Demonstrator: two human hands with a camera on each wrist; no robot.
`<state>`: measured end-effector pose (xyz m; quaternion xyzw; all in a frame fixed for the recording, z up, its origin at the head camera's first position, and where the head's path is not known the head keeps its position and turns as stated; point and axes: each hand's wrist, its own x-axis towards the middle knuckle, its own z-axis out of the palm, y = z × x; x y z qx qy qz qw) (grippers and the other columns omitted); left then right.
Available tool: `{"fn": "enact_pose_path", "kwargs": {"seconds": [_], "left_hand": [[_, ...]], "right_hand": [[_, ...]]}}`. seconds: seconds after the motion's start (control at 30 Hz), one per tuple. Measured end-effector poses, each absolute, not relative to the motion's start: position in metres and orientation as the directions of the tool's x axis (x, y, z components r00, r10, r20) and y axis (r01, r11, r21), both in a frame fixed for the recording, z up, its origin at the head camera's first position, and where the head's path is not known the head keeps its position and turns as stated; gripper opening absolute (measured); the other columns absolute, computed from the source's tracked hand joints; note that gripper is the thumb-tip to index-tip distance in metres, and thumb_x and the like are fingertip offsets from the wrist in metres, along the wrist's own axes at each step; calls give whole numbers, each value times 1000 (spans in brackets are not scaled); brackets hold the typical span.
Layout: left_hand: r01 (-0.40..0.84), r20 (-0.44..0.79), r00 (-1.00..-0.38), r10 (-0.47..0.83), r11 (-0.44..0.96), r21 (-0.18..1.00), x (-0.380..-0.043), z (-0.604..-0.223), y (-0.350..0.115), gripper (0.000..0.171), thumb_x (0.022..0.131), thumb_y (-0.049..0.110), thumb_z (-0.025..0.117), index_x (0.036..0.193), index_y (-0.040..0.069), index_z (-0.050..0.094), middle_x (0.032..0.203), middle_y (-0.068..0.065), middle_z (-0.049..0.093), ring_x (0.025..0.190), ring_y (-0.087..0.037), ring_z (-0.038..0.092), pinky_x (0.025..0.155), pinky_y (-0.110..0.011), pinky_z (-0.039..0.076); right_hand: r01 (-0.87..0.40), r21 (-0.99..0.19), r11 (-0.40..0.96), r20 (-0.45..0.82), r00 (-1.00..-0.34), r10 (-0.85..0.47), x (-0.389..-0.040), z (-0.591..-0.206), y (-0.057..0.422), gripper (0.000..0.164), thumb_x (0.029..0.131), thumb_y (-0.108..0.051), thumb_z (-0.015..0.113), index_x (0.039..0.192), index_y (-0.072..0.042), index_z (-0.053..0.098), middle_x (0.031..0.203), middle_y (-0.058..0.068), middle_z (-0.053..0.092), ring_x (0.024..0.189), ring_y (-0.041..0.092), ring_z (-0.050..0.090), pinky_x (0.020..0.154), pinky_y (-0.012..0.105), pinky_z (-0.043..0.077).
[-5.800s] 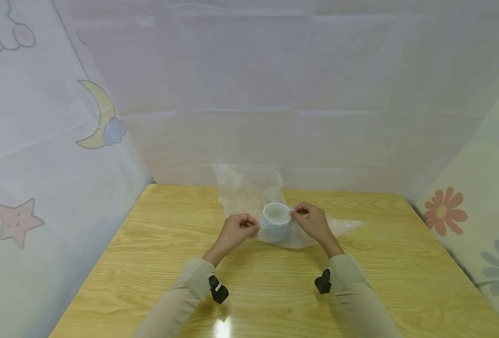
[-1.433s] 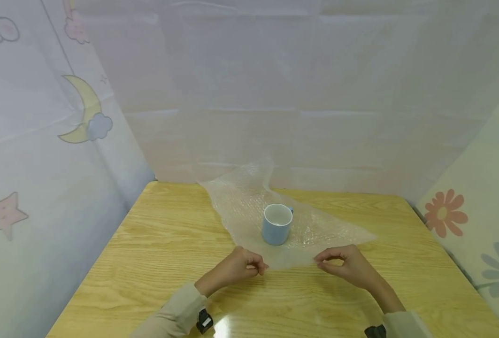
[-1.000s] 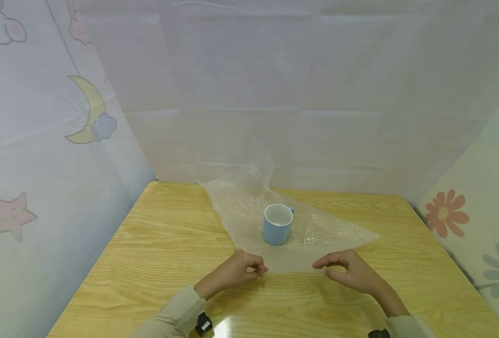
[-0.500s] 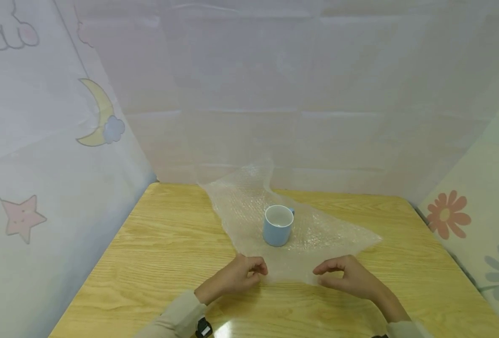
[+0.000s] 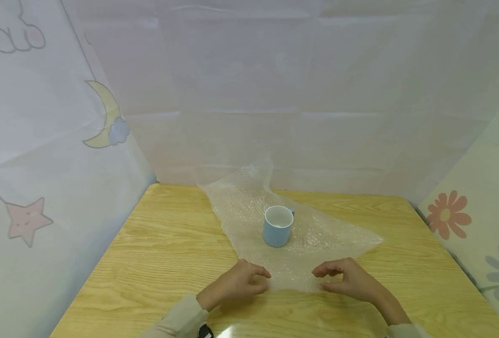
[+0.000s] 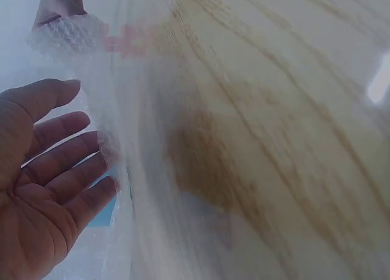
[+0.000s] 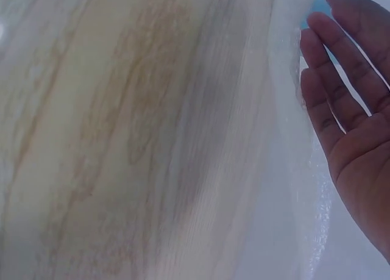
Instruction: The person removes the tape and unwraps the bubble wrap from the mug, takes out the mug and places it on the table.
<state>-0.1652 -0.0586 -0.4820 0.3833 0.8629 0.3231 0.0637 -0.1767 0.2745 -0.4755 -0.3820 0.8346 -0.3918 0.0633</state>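
A light blue mug [image 5: 276, 234] with a white inside stands upright on a sheet of clear bubble wrap [image 5: 293, 270] in the head view; its handle points to the back right. My left hand [image 5: 241, 281] is at the sheet's near left edge, with thumb and fingers apart. In the left wrist view the left hand [image 6: 42, 176] shows loosely bent fingers beside the wrap's edge, gripping nothing. Across from it, my right hand [image 5: 350, 281] lies at the near right edge. Its nearly straight fingers [image 7: 332, 78] touch or almost touch the wrap in the right wrist view.
The wooden table [image 5: 156, 244] bears the wrap near its middle, and the sheet's far end reaches the back edge. Pale cloth walls [image 5: 249, 103] enclose the back and both sides, printed with a moon, a star and flowers.
Earlier both hands pinched the wrap up around the mug. It then came down flat toward me, uncovering the mug. The fingers have since loosened, and the near edge lies closer to me.
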Motion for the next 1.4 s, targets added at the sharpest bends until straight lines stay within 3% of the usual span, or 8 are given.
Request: {"fn": "enact_pose_path", "kwargs": {"seconds": [0.07, 0.17, 0.27, 0.47, 0.6, 0.83, 1.2, 1.4], "left_hand": [[640, 144, -696, 704, 516, 570, -164, -482, -57, 21, 90, 14, 70, 108, 4, 73, 57, 12, 51, 43, 7, 24, 45, -8, 31], [666, 149, -695, 704, 551, 503, -163, -483, -55, 25, 88, 18, 73, 109, 5, 72, 88, 5, 71, 60, 8, 48, 62, -8, 43], [681, 136, -699, 702, 595, 426, -160, -484, -53, 29, 86, 23, 74, 111, 8, 72, 115, -2, 68, 85, 1, 60, 80, -15, 48], [649, 95, -731, 676, 644, 405, -155, -487, -53, 31, 86, 27, 74, 113, 13, 72, 116, 3, 67, 105, -10, 61, 87, -26, 50], [644, 93, -733, 674, 643, 415, -155, -487, -53, 32, 87, 27, 74, 115, 12, 71, 123, -2, 64, 113, -15, 59, 93, -30, 48], [640, 207, -748, 630, 603, 477, -157, -487, -53, 24, 88, 15, 69, 110, 5, 70, 121, -10, 65, 117, -20, 58, 99, -33, 44], [476, 321, -872, 370, 484, 734, -158, -483, -62, 28, 91, 11, 68, 116, -1, 65, 114, -10, 63, 101, -30, 61, 81, -34, 54], [415, 360, -910, 206, 429, 802, -160, -484, -67, 43, 89, 14, 70, 128, 0, 57, 127, -17, 57, 114, -38, 54, 90, -50, 49]], "right_hand": [[-592, -698, 404, 187, -694, -695, -176, -477, 275, 24, 89, -22, 72, 109, -9, 71, 106, 1, 71, 94, 14, 65, 79, 33, 54], [-607, -684, 405, 182, -680, -711, -175, -479, 275, 23, 89, -20, 72, 109, -8, 71, 105, 0, 71, 94, 15, 66, 78, 33, 54], [-615, -675, 408, 174, -670, -722, -174, -482, 275, 23, 89, -18, 72, 109, -8, 71, 105, -1, 71, 93, 15, 66, 77, 33, 53], [-614, -667, 421, 150, -664, -732, -174, -484, 273, 25, 90, -20, 71, 111, -7, 70, 106, 0, 71, 94, 14, 65, 77, 33, 53], [-617, -658, 432, 148, -668, -729, -176, -481, 271, 24, 90, -20, 70, 111, -7, 70, 106, 0, 71, 92, 13, 66, 76, 33, 54], [-632, -646, 428, 173, -667, -724, -182, -470, 270, 23, 92, -17, 69, 111, -4, 69, 107, 5, 70, 92, 15, 66, 77, 37, 55], [-648, -580, 493, 224, -709, -668, -192, -445, 263, 17, 94, -20, 67, 108, -12, 71, 106, 1, 70, 95, 15, 64, 76, 43, 55], [-720, -482, 499, 328, -677, -659, -205, -429, 265, 21, 91, -18, 70, 112, -16, 70, 109, -5, 69, 98, 15, 64, 78, 40, 54]]}}
